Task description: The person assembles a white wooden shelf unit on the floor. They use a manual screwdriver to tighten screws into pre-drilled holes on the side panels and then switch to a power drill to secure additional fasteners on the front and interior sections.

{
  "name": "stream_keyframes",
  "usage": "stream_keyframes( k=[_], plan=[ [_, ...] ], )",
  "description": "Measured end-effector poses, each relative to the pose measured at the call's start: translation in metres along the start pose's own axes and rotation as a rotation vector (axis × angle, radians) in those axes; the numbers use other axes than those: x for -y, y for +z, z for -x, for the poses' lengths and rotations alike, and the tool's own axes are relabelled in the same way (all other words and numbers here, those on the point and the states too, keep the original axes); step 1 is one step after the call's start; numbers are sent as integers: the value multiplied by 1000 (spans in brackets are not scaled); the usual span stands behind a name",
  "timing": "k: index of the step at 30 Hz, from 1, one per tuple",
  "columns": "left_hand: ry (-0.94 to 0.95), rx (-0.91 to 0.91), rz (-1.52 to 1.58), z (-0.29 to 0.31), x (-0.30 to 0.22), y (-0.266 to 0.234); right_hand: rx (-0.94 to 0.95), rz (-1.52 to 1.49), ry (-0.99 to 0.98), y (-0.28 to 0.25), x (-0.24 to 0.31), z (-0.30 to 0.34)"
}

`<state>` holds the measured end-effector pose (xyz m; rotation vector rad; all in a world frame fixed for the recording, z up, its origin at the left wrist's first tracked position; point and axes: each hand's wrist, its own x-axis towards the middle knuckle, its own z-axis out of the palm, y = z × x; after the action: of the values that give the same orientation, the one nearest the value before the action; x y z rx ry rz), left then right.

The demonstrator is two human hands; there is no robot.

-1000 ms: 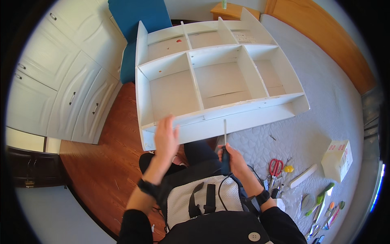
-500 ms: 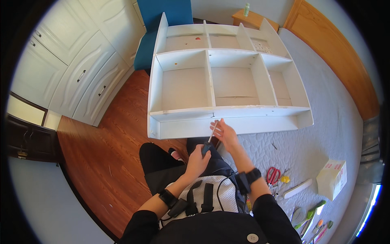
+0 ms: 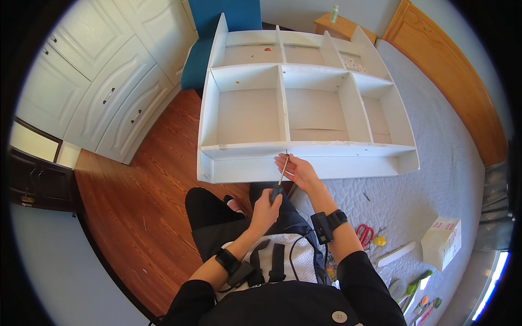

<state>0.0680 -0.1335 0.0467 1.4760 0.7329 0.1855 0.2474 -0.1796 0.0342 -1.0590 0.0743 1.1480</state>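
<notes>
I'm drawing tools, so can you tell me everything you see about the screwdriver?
The screwdriver has a dark handle and a thin, silvery shaft that looks like metal. It slants toward the white shelf. The left hand grips the handle; the right hand is by the shaft's far end. The tip's shape is unclear.

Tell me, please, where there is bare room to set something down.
The bed looks bare between the white shelf unit and the wooden headboard, as does the floor between that unit and the white drawers. The bed is crowded around the red scissors and white box; the right hand and screwdriver crowd the unit's near edge.
</notes>
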Motion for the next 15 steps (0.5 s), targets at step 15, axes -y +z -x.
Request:
stream_keyframes(
  k=[15],
  plan=[
    [-71, 42, 202, 4, 3, 3, -3, -2, -48, -4, -7, -1]
  ],
)
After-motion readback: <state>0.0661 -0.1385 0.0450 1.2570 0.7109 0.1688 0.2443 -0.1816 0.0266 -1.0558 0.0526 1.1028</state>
